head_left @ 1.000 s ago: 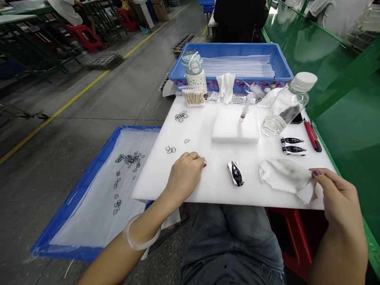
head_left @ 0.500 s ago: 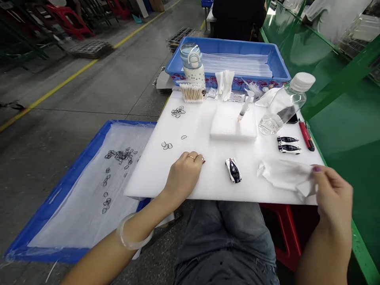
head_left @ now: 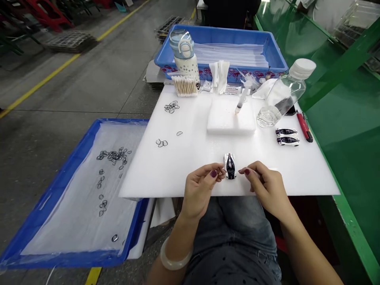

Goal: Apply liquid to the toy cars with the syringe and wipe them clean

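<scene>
Toy car [head_left: 229, 166] sits on the white worktop [head_left: 190, 158], near its front edge, between the two hands. Left hand [head_left: 199, 190] has its fingers pinched narrow on something tiny, just beside the car. Right hand [head_left: 266, 187] rests on the other side, fingers curled close, holding nothing that shows. Two more small cars [head_left: 287, 136] lie well apart.

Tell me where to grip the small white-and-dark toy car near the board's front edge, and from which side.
Grip the small white-and-dark toy car across its two long flanks, coming from above and the near edge. It lies flat, lengthwise away from the person, narrow enough to pinch; the left hand and right hand already flank it on the white foam board.
</scene>
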`<state>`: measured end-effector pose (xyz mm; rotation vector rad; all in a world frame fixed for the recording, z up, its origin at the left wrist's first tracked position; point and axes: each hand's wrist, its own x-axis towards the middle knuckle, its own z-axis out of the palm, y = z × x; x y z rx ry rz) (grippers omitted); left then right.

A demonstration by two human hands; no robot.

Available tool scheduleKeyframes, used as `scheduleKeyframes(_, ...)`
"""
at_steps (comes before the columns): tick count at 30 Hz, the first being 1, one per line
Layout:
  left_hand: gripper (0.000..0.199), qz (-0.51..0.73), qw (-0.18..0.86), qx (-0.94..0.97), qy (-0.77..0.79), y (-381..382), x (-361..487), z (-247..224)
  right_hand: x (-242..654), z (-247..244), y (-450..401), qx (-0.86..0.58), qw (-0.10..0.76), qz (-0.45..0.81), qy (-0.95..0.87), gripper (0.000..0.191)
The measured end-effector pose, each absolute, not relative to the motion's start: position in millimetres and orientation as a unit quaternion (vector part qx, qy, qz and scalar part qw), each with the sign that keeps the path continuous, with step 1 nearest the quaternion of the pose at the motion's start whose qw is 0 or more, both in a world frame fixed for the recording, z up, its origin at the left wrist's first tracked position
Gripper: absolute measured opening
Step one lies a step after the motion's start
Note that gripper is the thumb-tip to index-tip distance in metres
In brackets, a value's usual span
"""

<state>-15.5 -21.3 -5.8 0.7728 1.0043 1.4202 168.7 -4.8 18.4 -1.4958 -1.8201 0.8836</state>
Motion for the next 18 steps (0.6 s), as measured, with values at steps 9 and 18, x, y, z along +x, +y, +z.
scheduleKeyframes(9, 0.028, 0.637, 0.626, 0.24, 0.381, -25.5, -14.2, -8.6, 153.8, 27.2, -6.1, -0.448, 0.48, 0.27, -0.704, 0.006)
scheduleKeyframes(18, 0.027, 0.644, 0.625, 0.212, 0.386, -27.2, -12.3, -11.0, 124.6, 40.3, -7.7, -0.325, 0.413, 0.066, -0.848, 0.016)
